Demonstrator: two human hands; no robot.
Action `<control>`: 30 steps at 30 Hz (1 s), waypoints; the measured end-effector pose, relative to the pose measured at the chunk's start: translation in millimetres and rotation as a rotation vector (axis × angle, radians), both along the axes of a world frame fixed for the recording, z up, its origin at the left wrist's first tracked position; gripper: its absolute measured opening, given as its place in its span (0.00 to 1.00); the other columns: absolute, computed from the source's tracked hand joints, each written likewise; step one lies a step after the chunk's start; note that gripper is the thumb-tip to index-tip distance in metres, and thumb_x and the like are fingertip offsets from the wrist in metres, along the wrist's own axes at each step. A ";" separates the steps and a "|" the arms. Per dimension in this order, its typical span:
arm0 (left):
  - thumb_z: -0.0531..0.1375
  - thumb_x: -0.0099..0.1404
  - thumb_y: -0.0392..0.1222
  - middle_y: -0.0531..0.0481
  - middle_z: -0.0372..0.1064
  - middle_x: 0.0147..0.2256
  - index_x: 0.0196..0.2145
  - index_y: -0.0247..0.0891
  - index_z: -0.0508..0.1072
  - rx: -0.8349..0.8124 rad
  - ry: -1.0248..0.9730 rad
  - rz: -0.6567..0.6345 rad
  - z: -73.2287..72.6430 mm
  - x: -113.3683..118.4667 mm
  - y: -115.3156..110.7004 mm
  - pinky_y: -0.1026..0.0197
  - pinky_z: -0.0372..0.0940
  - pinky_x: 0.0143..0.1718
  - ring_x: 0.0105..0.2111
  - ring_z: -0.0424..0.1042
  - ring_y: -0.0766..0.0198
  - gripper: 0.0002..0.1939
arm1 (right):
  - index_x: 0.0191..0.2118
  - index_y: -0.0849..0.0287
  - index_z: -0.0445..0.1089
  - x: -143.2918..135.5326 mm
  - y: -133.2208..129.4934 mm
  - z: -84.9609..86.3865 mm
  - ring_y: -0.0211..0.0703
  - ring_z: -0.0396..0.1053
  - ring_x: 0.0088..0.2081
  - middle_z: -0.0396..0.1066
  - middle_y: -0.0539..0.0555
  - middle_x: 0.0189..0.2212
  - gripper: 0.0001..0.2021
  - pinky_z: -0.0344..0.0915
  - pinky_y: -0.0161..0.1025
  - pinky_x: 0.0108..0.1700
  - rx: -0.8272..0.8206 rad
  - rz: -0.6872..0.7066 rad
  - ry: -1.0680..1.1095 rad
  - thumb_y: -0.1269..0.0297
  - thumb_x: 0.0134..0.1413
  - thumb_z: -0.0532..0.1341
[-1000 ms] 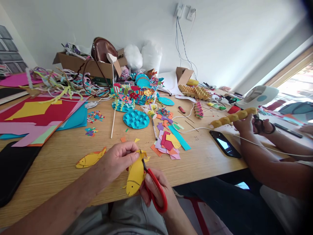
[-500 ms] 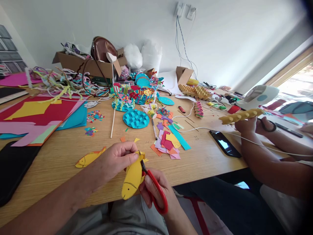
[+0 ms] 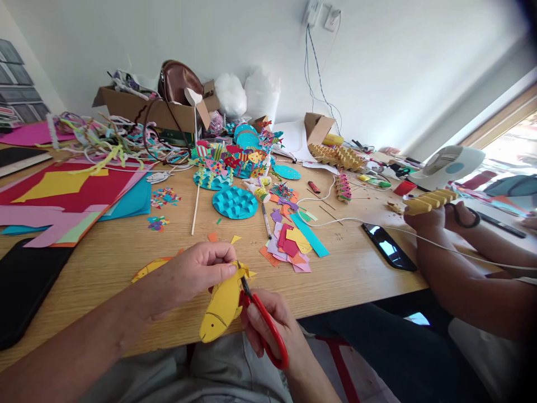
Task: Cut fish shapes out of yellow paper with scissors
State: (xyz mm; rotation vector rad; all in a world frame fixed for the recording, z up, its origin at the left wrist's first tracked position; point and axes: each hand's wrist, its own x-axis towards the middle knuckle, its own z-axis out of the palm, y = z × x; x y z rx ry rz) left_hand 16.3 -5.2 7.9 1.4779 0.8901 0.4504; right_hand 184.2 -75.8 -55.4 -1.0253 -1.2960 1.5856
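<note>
A yellow paper fish (image 3: 221, 305) with a drawn eye and gill line hangs head down over the table's front edge. My left hand (image 3: 210, 267) pinches it near the tail. Red-handled scissors (image 3: 271, 330) are in my right hand (image 3: 277, 322), fingers in the loops, with their blades at the tail end of the fish. Partly under my left forearm lies another yellow fish with orange edges (image 3: 153, 268). Small yellow and orange offcuts (image 3: 235, 239) lie just beyond my left hand.
Coloured paper scraps (image 3: 293, 246), a marker (image 3: 267, 221) and a blue scalloped disc (image 3: 235, 202) lie ahead. Coloured sheets (image 3: 84, 190) and a black tablet-like slab (image 3: 31, 291) are at left. On the right, a co-worker's hands hold a yellow folded strip (image 3: 432, 201) and scissors near a phone (image 3: 388, 246).
The fish's head has swung slightly left, and the scissors have barely shifted at its tail. The co-worker's yellow strip looks shorter, with a piece at its left end now separate.
</note>
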 end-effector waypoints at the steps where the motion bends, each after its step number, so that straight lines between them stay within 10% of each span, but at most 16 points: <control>1: 0.54 0.59 0.45 0.59 0.50 0.23 0.24 0.40 0.58 0.004 0.008 -0.007 0.4 -0.4 0.7 0.63 0.48 0.27 0.25 0.49 0.67 0.11 | 0.20 0.58 0.57 0.0 -0.1 0.5 0.28 0.47 0.12 0.55 0.43 0.10 0.27 0.43 0.30 0.16 0.005 0.001 -0.009 0.37 0.51 0.56; 30: 0.57 0.56 0.44 0.58 0.54 0.23 0.23 0.40 0.62 -0.050 0.076 -0.148 5.6 -5.1 11.9 0.65 0.52 0.26 0.24 0.54 0.67 0.09 | 0.18 0.57 0.56 2.7 -1.0 8.9 0.31 0.49 0.14 0.56 0.45 0.11 0.28 0.45 0.30 0.17 0.020 0.034 -0.081 0.37 0.52 0.55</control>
